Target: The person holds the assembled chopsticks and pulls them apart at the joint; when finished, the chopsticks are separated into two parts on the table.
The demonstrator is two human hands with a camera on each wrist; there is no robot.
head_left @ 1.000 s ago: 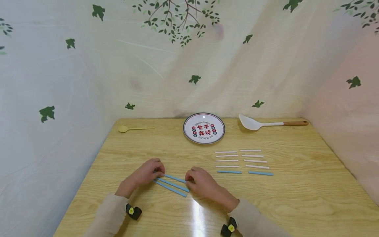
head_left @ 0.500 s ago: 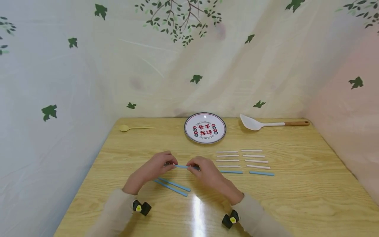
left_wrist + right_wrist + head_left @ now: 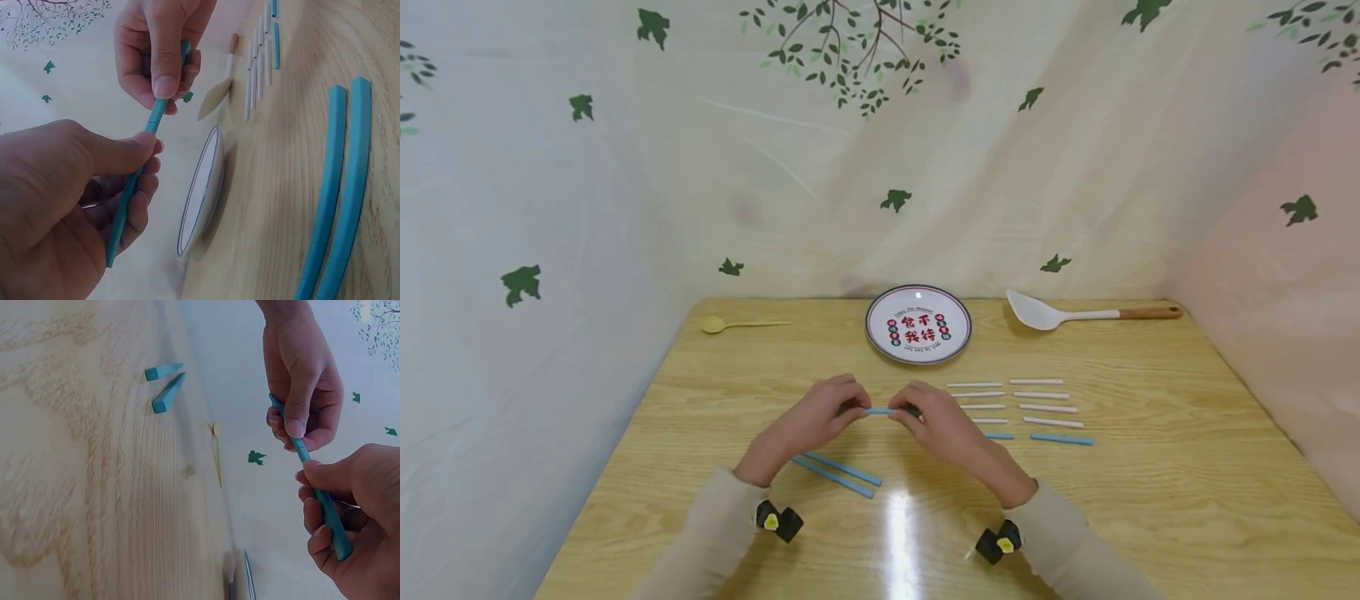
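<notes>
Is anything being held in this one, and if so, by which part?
One blue stick: the left hand grips it along one half, the right hand along the other, with a short stretch near the middle bare.

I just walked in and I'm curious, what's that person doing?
A person is gripping one blue stick with both the left hand and right hand, above the table. Two other blue sticks lie nearer the person. White sticks and two blue pieces lie in rows on the right; a plate sits farther back.
</notes>
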